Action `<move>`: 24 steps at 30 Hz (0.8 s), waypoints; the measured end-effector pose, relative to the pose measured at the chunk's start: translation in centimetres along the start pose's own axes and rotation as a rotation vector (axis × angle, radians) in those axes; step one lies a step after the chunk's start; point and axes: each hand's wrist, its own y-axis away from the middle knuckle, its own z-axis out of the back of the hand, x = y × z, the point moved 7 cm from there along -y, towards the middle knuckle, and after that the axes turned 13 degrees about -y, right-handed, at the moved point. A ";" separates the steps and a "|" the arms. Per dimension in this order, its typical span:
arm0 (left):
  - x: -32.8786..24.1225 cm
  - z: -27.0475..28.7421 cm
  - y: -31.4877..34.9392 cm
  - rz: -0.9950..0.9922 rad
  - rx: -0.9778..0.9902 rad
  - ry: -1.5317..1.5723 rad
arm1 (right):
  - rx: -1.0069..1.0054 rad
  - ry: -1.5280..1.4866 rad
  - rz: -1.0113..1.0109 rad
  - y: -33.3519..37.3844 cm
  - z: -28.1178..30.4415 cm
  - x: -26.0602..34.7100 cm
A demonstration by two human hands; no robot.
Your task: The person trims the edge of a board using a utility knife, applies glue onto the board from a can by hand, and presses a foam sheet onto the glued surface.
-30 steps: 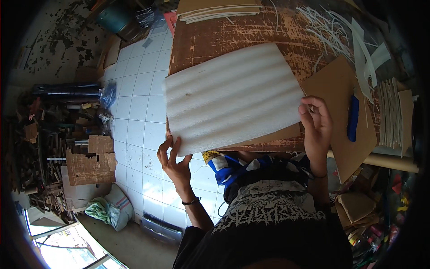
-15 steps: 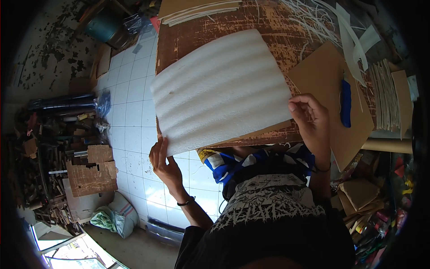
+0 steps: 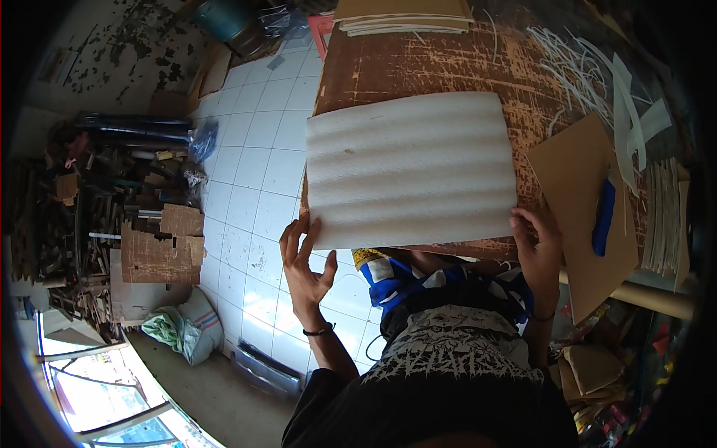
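A white foam sheet [image 3: 411, 172] with soft ripples lies over the near part of a worn brown table [image 3: 426, 63], its near left corner reaching past the table's edge. My left hand [image 3: 305, 269] is at that corner, fingertips against the sheet's left edge and thumb spread well away. At the near right corner, my right hand [image 3: 538, 235] has its fingers curled in, with index finger and thumb at the foam's edge. Right of this hand, a blue-handled cutter knife [image 3: 603, 216] rests on a tan cardboard sheet [image 3: 571, 160].
Stacked cardboard [image 3: 403, 13] lies at the table's far side. White strips [image 3: 571, 75] are heaped at the far right, above a bundle of upright-edged boards [image 3: 661, 216]. A cardboard tube [image 3: 653, 299] sits below. Scrap wood [image 3: 97, 209] and a sack [image 3: 198, 328] are on the left.
The foam sheet has turned to lie squarer with the table's near edge, covering the cardboard strip that showed beneath it. My left thumb has spread away from the sheet. The whole view has shifted.
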 end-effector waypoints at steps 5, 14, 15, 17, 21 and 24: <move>0.3 -0.6 -0.2 0.076 0.020 -0.092 | -0.013 0.002 0.014 0.0 -0.1 0.4; 0.6 -1.0 0.0 0.098 0.007 -0.016 | 0.025 0.053 -0.032 -0.1 -0.1 0.2; 0.7 -1.0 -0.1 0.104 0.007 -0.012 | 0.030 0.057 -0.031 -0.3 0.0 0.3; 0.5 -1.1 -0.4 0.102 0.007 0.012 | -0.027 0.008 0.006 -1.3 0.7 1.1; 1.2 -1.6 0.3 0.127 -0.011 0.058 | 0.080 0.037 0.223 -4.2 -2.6 7.0; 1.8 -2.3 0.8 0.141 -0.026 0.068 | 0.280 0.081 0.459 -4.9 -8.8 10.2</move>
